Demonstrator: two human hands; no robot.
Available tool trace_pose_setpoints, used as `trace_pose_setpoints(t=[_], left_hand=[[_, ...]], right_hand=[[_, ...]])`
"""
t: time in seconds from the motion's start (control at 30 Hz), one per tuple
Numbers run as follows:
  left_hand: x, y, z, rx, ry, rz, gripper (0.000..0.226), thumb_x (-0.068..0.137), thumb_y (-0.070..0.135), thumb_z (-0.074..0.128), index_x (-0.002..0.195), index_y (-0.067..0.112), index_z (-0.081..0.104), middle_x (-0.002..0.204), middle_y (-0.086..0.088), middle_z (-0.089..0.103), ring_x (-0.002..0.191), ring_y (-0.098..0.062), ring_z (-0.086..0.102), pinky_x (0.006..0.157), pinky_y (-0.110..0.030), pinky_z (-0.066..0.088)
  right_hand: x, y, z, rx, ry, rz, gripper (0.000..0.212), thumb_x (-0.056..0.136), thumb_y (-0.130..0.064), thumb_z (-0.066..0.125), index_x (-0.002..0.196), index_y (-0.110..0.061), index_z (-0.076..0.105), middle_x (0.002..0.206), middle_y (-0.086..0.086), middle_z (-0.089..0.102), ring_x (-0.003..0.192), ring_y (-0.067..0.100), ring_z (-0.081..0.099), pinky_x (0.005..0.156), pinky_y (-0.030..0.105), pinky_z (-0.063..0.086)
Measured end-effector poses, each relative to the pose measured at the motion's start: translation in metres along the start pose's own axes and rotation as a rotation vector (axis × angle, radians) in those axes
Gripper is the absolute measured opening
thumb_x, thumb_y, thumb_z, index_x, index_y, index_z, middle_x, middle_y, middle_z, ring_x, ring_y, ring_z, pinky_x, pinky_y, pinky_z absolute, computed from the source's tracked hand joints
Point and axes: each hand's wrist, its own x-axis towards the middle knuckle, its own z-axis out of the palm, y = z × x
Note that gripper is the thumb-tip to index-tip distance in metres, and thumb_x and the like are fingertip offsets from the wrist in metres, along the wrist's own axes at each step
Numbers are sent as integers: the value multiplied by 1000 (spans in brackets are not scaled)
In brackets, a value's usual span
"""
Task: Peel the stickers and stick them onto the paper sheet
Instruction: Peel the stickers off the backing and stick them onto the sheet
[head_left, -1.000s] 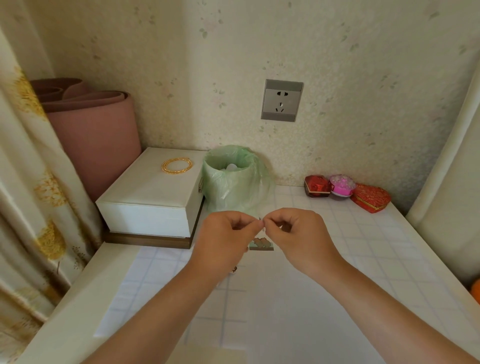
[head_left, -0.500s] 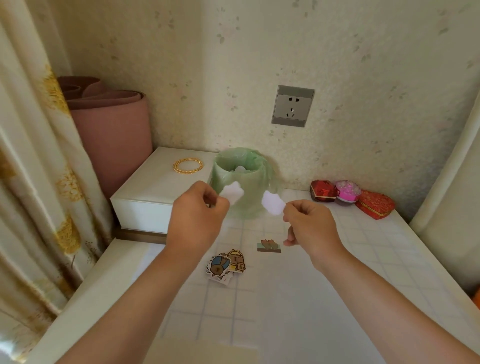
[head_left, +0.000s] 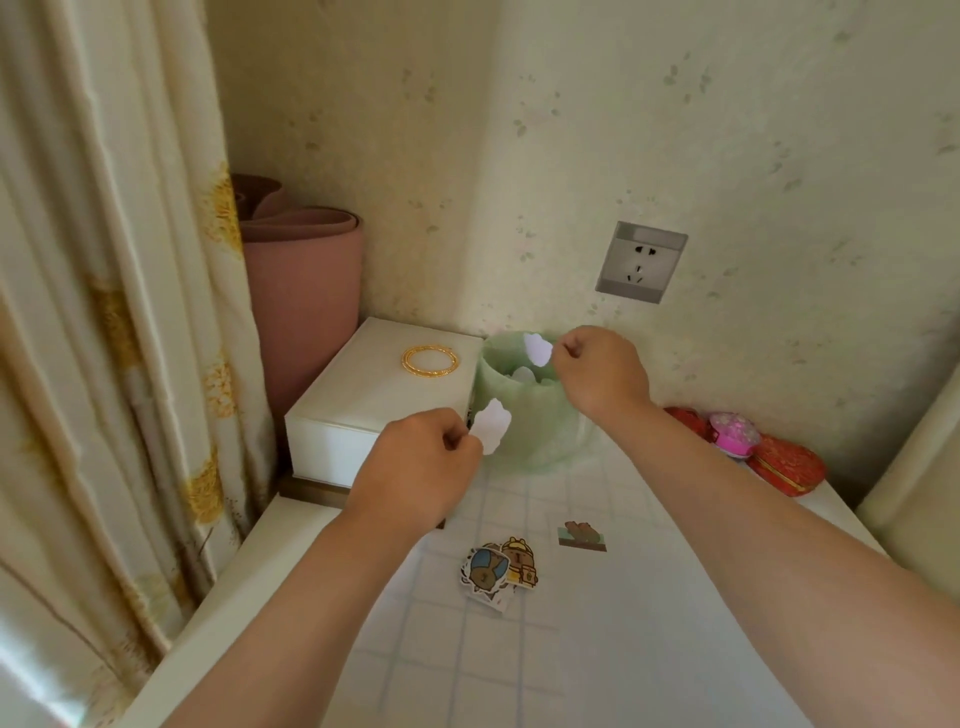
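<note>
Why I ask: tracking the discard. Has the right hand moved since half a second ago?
Yes: the right hand went farther away, up to the green bin rim.

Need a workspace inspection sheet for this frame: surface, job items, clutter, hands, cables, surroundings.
Surface: white grid-lined top; cannot tell if it is the paper sheet.
Job's things: sticker pile and single sticker lie on the top; lower cut-out and upper cut-out, both white, are held up.
Clutter: green-lined bin, white box with gold bangle on it, three small boxes by the wall.
Hands: left hand pinches the lower cut-out; right hand pinches the upper one near the bin's rim.
Cables: nothing seen.
Surroundings: wall socket, curtain at left, pink rolled mat.
</note>
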Motion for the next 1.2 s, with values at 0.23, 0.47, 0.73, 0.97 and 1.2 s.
trace_pose_setpoints(t=[0.23,0.47,0.73,0.97,1.2], left_hand=[[-1,-3,-5,-19,-2,32,20,89,27,52,73,21,63,72,3,69,68,-18,63,67,-37,57],[-4,12,0,-305,-104,-124,23,89,21,50,73,12,64,62,6,68,52,-14,56,58,-31,54],[-15,37,22,-541,-286,-321,19,89,13,49,74,9,60,59,-1,64,49,-16,48,45,-22,42],[-16,47,49,-533,-439,-513,17,84,16,53,67,13,55,56,-1,61,44,-15,43,45,-20,34],[-12,50,76,-744,-552,-717,29,86,21,53,59,20,46,51,4,46,42,-14,40,42,-17,28]], right_hand=[[21,-11,11,-261,-94,-39,18,81,-12,56,71,-12,71,70,6,69,67,29,65,55,29,45],[-47,-13,-22,38,-34,-420,22,88,-14,67,103,-29,72,98,-15,64,78,-5,58,72,20,45],[-118,31,-39,-96,-76,-623,23,81,-29,78,101,-35,68,102,-18,59,55,1,43,54,14,38],[-126,60,-42,-168,79,-781,9,93,-28,65,86,-28,71,87,-12,59,55,7,43,48,18,35],[-128,87,-39,-227,87,-765,6,91,-23,68,86,-25,71,87,-11,60,55,9,47,45,23,38]])
